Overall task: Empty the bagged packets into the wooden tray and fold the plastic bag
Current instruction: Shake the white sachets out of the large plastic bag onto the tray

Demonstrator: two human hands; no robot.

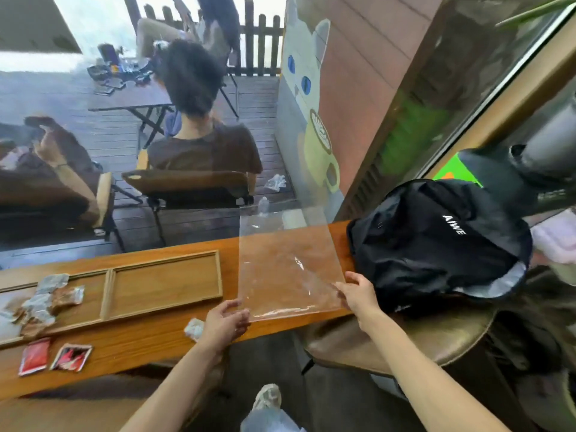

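Over table, two hands (pixel 226 322) (pixel 358 293) hold one (empty) bag (pixel 286 263).

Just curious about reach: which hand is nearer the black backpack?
Right. The right hand holds the plastic bag's corner right beside the backpack; the left hand holds the opposite corner, farther away.

Long wooden counter (pixel 149 347) across the lower left of the frame, set against a glass pane. Beyond the glass, dark plank decking (pixel 109 132) under bright daylight, with a dark picket fence (pixel 261 42) at upper centre. Folding table (pixel 131 98) at upper left, cluttered with small items. Wooden-backed chair (pixel 187 182) at centre left, occupied by a seated person (pixel 202 141) facing away. Painted cat with a cup (pixel 308 104) on the reddish panelled wall right of centre. Brown padded stool (pixel 405 341) at lower right. Black backpack (pixel 436 241) on the counter's right end.
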